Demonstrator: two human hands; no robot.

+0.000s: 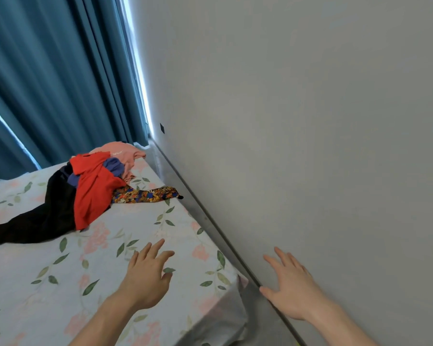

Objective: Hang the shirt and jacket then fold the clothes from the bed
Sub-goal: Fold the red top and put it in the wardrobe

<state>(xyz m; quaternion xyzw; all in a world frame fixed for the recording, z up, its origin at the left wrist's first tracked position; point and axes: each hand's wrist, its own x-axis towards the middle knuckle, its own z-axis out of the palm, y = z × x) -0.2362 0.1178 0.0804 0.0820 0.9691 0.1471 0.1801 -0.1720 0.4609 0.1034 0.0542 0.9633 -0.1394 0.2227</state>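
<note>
reaching with fingers spread, left hand point(145, 275) and right hand point(289, 289) grasp nothing.

The black garment point(35, 221) runs off the left edge, so its full length cannot be seen, and its upper part lies buried under the red garment point(93, 191). Only a small fold of the purple garment point(114, 167) shows, and the pink garment point(125, 151) is partly covered too. The patterned garment point(145, 194) disappears beneath the red one; what kind of clothing each is cannot be told. The bed point(160, 228) is cut off at the left and bottom edges, as are both forearms.
</note>
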